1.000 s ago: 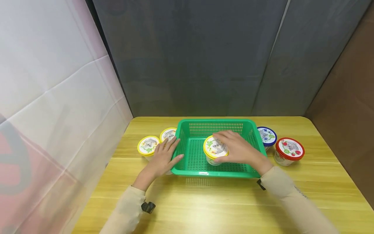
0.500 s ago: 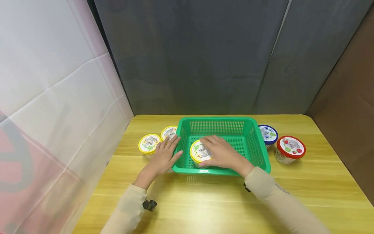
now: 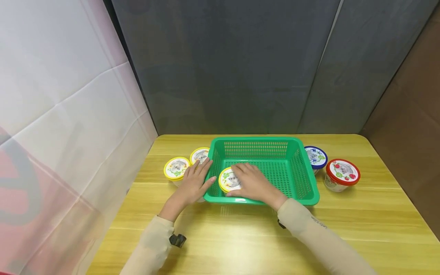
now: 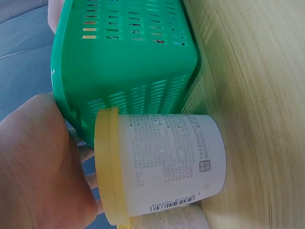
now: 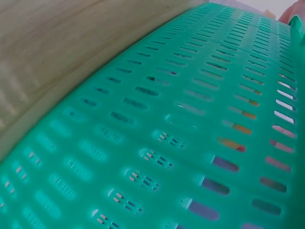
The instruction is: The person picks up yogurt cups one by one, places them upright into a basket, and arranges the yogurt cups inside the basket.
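Note:
Inside the green plastic basket [image 3: 254, 139], at its front left corner, a white tub with a yellow lid [image 3: 228, 180] stands upright. My right hand [image 3: 254, 184] holds this tub from the right, fingers over the far side of the lid and thumb at the near side. My left hand [image 3: 190, 187] lies with fingers spread at the basket's left rim, its thumb right at the rim. Partly covered by that hand are more yellow-lidded tubs, one at the left [image 3: 176, 169] and one farther back [image 3: 198, 154]. A white tub [image 4: 167, 162] fills the left wrist view beside the basket wall.
Right of the basket stand a blue-lidded tub [image 3: 315, 157] and a red-lidded tub [image 3: 342, 172]. A white wall [image 3: 68, 95] borders the wooden table [image 3: 240, 236] at the left, a dark panel [image 3: 223, 68] behind it. The basket's slotted wall [image 5: 181, 114] fills most of the right wrist view.
My right hand has carried the yellow-lidded tub leftward and down, from the basket's middle to its front left corner. The left hand has stayed at the left rim.

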The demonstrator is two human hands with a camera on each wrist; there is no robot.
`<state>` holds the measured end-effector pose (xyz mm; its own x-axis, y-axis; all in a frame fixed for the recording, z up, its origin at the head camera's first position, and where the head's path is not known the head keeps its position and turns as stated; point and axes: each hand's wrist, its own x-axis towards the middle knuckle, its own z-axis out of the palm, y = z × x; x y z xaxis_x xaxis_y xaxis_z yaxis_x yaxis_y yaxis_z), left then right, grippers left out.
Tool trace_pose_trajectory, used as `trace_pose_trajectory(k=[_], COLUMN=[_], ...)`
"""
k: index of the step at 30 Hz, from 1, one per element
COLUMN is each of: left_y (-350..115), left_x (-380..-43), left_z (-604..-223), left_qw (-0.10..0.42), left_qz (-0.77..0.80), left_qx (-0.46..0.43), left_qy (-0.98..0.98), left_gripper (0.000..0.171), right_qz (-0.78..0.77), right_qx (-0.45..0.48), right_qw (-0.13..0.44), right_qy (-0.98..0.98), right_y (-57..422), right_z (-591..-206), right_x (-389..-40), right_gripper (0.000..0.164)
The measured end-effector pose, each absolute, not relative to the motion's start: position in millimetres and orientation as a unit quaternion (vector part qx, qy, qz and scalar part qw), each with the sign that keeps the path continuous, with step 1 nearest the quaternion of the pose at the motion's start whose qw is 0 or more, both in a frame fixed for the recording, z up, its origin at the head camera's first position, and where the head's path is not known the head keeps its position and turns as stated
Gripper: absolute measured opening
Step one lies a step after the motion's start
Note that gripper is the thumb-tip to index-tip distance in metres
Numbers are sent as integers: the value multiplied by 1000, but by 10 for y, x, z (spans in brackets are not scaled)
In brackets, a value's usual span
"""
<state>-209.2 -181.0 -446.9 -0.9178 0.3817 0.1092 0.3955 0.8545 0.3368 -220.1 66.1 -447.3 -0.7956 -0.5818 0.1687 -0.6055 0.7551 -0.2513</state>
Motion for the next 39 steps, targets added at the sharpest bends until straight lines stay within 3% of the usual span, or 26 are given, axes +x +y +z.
trace_pose_trajectory(k=[39], left_y=[-1816], left_x=[-2104], left_z=[-4479], left_qw=[17], left_qz=[-178], left_qx=[-203], left_qy=[-963], left_gripper=[64], right_qz=[224], right_qx=[317], right_qw=[-22], right_qy=[-922], right_y=[592], right_z=[-4518], right_x=[-2219], right_gripper=[93])
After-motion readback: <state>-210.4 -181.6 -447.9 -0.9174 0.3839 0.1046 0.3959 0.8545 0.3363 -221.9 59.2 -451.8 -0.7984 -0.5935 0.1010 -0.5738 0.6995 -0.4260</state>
